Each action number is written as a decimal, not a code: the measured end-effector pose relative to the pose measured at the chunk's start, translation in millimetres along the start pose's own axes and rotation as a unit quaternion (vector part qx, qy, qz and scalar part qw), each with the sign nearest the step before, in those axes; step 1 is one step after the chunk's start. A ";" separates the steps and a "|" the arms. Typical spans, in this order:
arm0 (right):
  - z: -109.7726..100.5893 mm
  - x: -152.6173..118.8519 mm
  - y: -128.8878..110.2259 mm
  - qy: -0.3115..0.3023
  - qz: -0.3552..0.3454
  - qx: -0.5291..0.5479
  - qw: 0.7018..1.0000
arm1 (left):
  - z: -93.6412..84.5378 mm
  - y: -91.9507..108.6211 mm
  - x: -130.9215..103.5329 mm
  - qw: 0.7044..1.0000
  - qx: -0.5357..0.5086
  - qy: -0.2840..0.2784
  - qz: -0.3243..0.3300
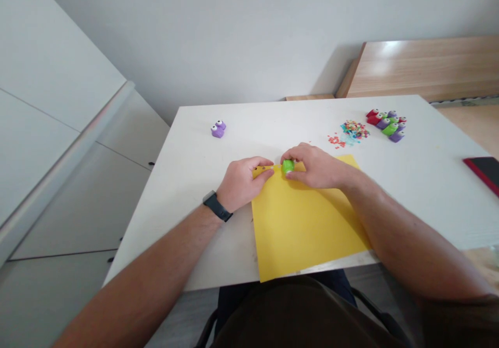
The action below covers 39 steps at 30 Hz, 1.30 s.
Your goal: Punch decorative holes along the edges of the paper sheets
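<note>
A sheet of yellow paper lies on the white table, overhanging its front edge. My left hand pinches the sheet near its far left corner, where small punched shapes show along the far edge. In my right hand is a small green paper punch, gripped between thumb and fingers at that same far edge. The punch's underside and its contact with the paper are hidden from me.
Two purple punches with eye-like knobs stand at the table's far left. Several red, green and purple punches cluster at the far right, beside a pile of coloured confetti. A dark, red-edged object lies at the right edge.
</note>
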State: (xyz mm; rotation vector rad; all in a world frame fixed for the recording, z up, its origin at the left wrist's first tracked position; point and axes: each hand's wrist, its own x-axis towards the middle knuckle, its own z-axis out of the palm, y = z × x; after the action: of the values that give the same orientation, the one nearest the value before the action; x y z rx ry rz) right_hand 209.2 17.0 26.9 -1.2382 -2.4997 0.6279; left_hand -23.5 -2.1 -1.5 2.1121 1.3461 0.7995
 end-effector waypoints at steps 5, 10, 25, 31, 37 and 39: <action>2.4 0.7 -1.8 0.022 -0.013 0.010 1.000 | -2.6 -0.5 -0.1 1.000 -0.006 0.010 -0.012; 8.4 1.6 -3.7 0.030 -0.014 0.013 0.999 | -4.4 -1.3 -0.1 1.000 -0.003 0.003 -0.013; 15.0 3.9 -2.7 0.033 -0.002 0.001 0.999 | -4.8 0.1 -0.2 1.000 0.004 -0.004 -0.013; 16.4 5.2 -1.8 0.039 -0.004 -0.003 0.999 | -4.7 0.6 0.2 1.000 0.006 -0.001 -0.013; 18.3 5.3 -0.8 0.046 -0.011 -0.004 0.999 | -4.6 0.6 -0.4 1.000 0.002 0.000 -0.018; 18.4 4.9 -0.9 0.047 -0.011 -0.004 0.999 | -4.1 0.9 -0.6 1.000 -0.006 0.001 -0.017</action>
State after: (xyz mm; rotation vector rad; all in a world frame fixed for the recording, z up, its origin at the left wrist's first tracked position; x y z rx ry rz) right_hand 197.8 15.7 11.8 -1.2131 -2.4365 0.5433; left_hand -26.0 -2.6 1.9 2.0736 1.3718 0.7950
